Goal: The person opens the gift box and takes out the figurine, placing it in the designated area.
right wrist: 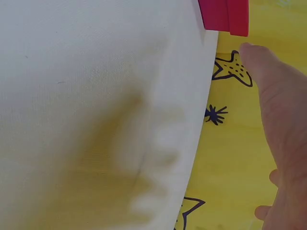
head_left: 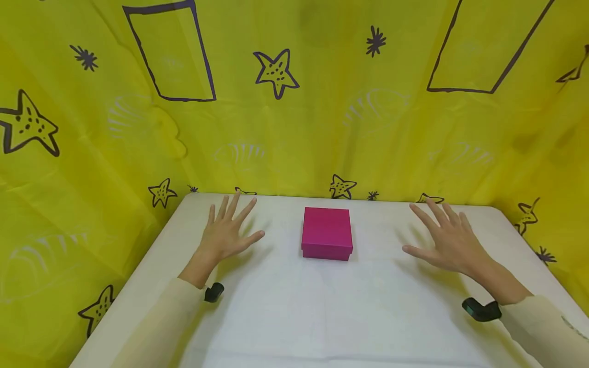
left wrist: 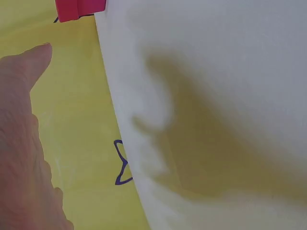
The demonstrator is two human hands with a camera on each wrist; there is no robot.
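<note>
A magenta box (head_left: 326, 230) with its lid on sits on the white table, between the two hands. My left hand (head_left: 224, 235) hovers to the left of it with fingers spread, holding nothing. On the other side, my right hand (head_left: 448, 240) is also spread in the air above the table, apart from the box. Both hands cast shadows on the tabletop. In the left wrist view, a corner of the box (left wrist: 79, 8) shows at the top, beyond the thumb. The right wrist view has the box (right wrist: 225, 17) at its top edge, above the thumb tip.
The white table (head_left: 285, 317) has rounded far corners. A yellow curtain (head_left: 299, 128) printed with starfish, fish and frames hangs behind it and along both sides. Dark bands (head_left: 481, 309) sit at the wrists, next to the pale sleeves (head_left: 156, 322).
</note>
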